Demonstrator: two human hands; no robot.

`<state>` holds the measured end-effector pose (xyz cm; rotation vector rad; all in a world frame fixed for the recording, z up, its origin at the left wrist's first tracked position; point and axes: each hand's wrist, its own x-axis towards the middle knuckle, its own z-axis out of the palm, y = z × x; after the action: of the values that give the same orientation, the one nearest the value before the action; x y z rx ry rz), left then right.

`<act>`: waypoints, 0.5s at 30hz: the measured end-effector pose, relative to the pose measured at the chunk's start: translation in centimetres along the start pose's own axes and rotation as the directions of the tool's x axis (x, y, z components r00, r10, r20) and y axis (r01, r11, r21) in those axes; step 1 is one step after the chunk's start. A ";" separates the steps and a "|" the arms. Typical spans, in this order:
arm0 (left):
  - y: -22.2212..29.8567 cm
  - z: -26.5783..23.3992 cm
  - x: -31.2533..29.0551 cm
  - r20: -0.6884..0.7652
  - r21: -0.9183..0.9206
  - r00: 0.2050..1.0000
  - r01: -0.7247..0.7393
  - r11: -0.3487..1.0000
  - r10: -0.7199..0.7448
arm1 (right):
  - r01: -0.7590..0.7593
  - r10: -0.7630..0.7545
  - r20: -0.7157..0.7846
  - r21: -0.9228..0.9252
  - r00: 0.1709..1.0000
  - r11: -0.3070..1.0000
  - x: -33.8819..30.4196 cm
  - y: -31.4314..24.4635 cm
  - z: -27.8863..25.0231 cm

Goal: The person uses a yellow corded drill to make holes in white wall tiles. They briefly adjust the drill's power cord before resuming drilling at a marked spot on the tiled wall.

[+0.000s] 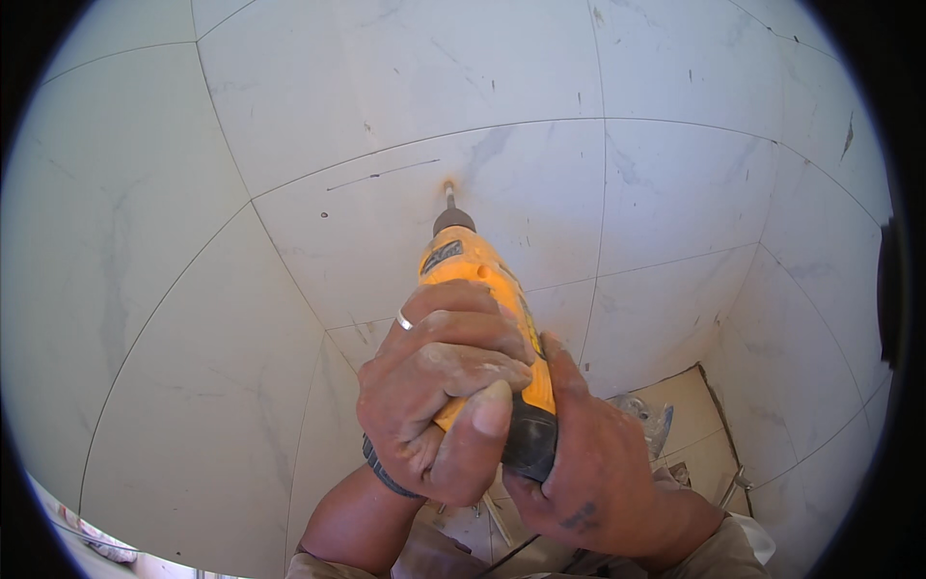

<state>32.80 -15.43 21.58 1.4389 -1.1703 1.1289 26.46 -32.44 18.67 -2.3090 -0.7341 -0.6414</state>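
Clasping yellow drill (482, 280), left hand (434, 386) and right hand (588, 463) grips wrapped tight, bit (449, 196) against white tiled wall (289, 222)

Yellow power drill (479, 280) with black rear, bit pressed against white wall tile (386, 222).

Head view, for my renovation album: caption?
Both hands press a yellow drill into a white tiled wall.

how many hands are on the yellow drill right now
2: the left hand wraps over the top of the yellow drill; the right hand grips its rear from the right.
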 end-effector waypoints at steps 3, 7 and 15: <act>-0.1 0.0 0.0 0.003 -0.006 1.000 -0.007 1.000 0.007 | -0.005 0.005 -0.001 0.001 1.000 1.000 0.0 0.0 0.2; -0.1 -0.1 -0.1 0.009 -0.004 1.000 -0.002 1.000 0.002 | -0.011 0.011 -0.005 -0.004 1.000 1.000 0.0 0.0 0.2; -0.1 0.0 -0.2 0.004 -0.007 1.000 0.013 1.000 -0.013 | 0.002 -0.002 -0.020 0.006 1.000 1.000 -0.1 0.1 0.4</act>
<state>32.84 -15.34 21.36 1.4421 -1.1646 1.1123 26.55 -32.27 18.36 -2.2936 -0.7279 -0.6612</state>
